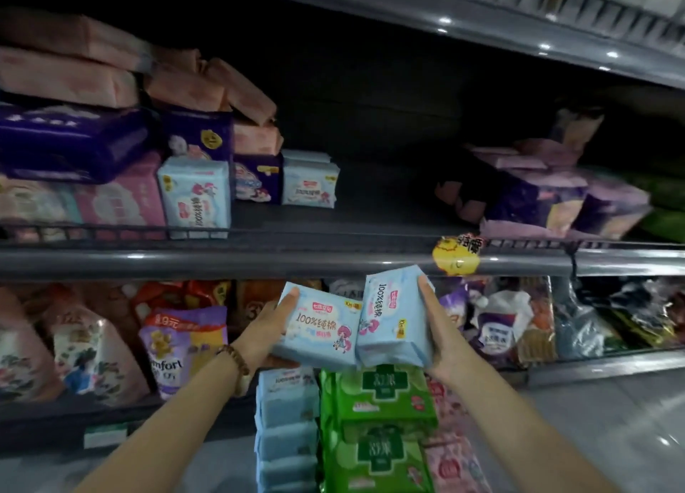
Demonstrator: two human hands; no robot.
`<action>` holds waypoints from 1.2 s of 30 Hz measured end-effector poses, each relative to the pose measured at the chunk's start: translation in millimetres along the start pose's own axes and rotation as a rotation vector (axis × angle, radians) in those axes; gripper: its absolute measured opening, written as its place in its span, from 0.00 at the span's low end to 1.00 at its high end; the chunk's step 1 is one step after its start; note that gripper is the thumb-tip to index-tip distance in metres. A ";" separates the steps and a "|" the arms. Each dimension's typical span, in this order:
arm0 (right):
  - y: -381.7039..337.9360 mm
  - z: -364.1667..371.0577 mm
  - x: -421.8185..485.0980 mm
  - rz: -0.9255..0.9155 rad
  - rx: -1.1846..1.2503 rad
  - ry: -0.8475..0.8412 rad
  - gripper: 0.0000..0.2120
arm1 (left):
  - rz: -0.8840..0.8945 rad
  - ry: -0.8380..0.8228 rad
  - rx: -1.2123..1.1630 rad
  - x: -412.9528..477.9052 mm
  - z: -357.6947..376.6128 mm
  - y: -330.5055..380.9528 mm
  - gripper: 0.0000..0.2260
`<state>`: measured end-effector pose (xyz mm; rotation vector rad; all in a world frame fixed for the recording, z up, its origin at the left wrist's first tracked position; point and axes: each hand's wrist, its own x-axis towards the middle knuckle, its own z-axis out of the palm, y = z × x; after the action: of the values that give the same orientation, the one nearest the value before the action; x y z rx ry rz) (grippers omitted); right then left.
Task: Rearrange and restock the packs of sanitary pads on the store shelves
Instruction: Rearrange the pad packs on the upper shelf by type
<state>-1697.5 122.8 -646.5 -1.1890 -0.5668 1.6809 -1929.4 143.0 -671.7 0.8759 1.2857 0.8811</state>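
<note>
While one light-blue film-wrapped pad pack (318, 329) is gripped by the curled left hand (272, 327) and a second light-blue pack (393, 318) by the curled right hand (443, 338), both just below the grey metal shelf rail (259, 260), either could be dropped if that rail is clipped.

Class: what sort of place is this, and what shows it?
Probably a shop aisle: long grey metal shelves, rows of light blue plastic pad packs, and a yellow shelf-edge tag.
</note>
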 end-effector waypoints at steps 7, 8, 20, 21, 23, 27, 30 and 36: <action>11.4 -42.8 -30.6 0.071 -0.217 -0.088 0.36 | -0.035 -0.058 0.102 -4.7 23.8 -15.7 0.16; 11.4 -44.9 -31.5 0.091 -0.251 -0.091 0.32 | -0.036 -0.066 0.132 -5.3 23.2 -16.0 0.16; 0.1 -45.3 -23.3 -0.054 0.042 -0.152 0.44 | -0.104 -0.008 0.123 -7.6 0.5 -10.5 0.25; 0.7 -42.3 -21.0 -0.048 0.020 -0.180 0.46 | -0.101 -0.007 0.114 -7.4 -1.7 -11.7 0.25; 0.1 -30.4 -21.8 -0.003 -0.074 -0.227 0.47 | -0.107 0.011 0.093 -9.5 -8.2 -10.7 0.24; 0.8 1.0 -17.4 0.040 -0.407 -0.370 0.33 | -0.112 0.018 0.061 -11.8 -29.7 -10.1 0.23; 4.9 26.2 -5.3 -0.009 -0.468 -0.286 0.24 | -0.088 -0.001 0.118 -16.5 -41.2 -12.4 0.25; 32.2 65.1 4.3 0.021 -0.251 -0.113 0.24 | -0.098 -0.001 0.054 -19.3 -57.4 -22.2 0.34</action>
<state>-1770.3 122.6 -646.8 -1.2849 -0.8585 1.7397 -1986.8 118.9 -688.6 0.8487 1.3451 0.7716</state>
